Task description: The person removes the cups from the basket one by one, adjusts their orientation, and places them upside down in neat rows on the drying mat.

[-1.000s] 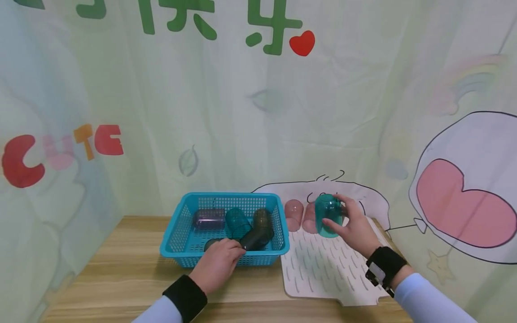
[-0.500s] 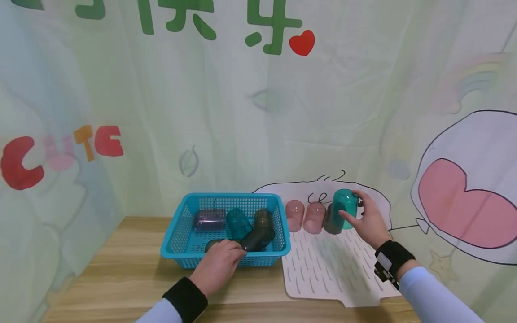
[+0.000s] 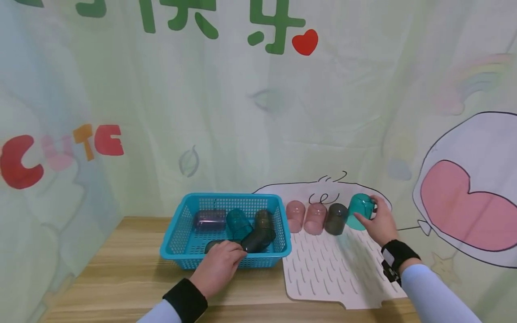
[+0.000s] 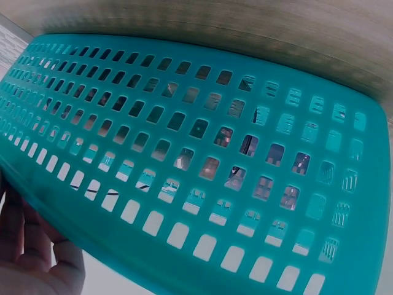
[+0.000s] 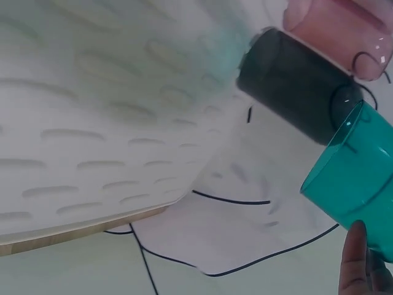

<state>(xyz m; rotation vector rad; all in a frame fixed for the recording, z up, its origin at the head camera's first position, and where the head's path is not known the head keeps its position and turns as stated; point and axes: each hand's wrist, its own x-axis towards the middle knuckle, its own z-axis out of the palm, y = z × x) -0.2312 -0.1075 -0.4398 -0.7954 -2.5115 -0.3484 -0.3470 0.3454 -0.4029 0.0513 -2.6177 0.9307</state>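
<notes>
A teal see-through cup (image 3: 360, 211) is held mouth down in my right hand (image 3: 381, 224), thumb on its near side, at the back right of the white ridged mat (image 3: 323, 269). Whether its rim touches the mat, I cannot tell. Just left of it stands a dark grey cup (image 3: 336, 220), upside down, then two pink cups (image 3: 315, 219) in the same row. My left hand (image 3: 218, 268) grips the front rim of the blue basket (image 3: 173, 237); its curled fingers (image 4: 37, 246) show beside the basket in the left wrist view.
Inside the basket lie a purple cup (image 3: 209, 220), another teal cup (image 3: 239, 223), a brownish cup (image 3: 264, 220) and a dark cup (image 3: 254, 241), with one more partly behind the left hand. Wooden tabletop (image 3: 121, 269) runs along the front. A printed curtain (image 3: 226, 112) hangs behind.
My right hand has carried the teal cup rightward past the pink cups and the dark grey cup, then lowered it. The left hand stays on the basket rim.
</notes>
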